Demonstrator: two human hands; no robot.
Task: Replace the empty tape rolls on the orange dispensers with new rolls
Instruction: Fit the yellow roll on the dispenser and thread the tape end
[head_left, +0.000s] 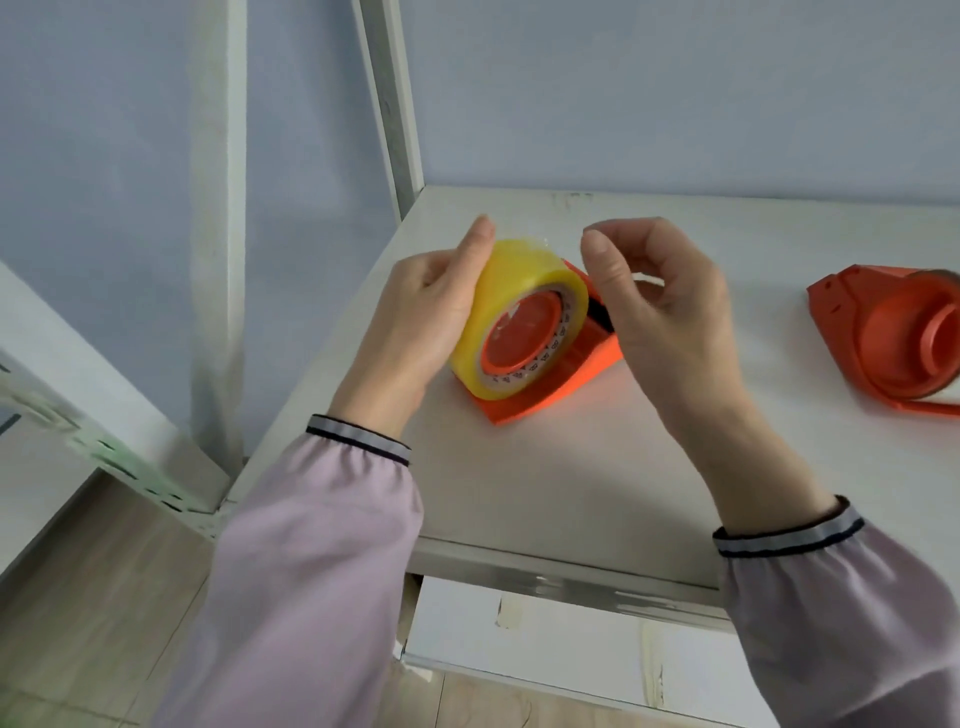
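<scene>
The left hand (431, 317) grips the yellow roll (511, 306), seated on the near dispenser (561, 387) on the table (545, 493). The right hand (660, 312), pinched with nothing visible between its fingers, hovers just right of the roll, nearest the cutter end. The second dispenser (883, 343) lies well apart, further right.

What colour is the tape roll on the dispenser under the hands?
Translucent yellow tape roll, on the orange plastic dispenser; head view.

Full yellow roll (511, 291) seated on the hub of an orange dispenser (550, 387), tilted near the table's left edge, a second orange dispenser (883, 338) lay on its side far right, hub bare.
</scene>
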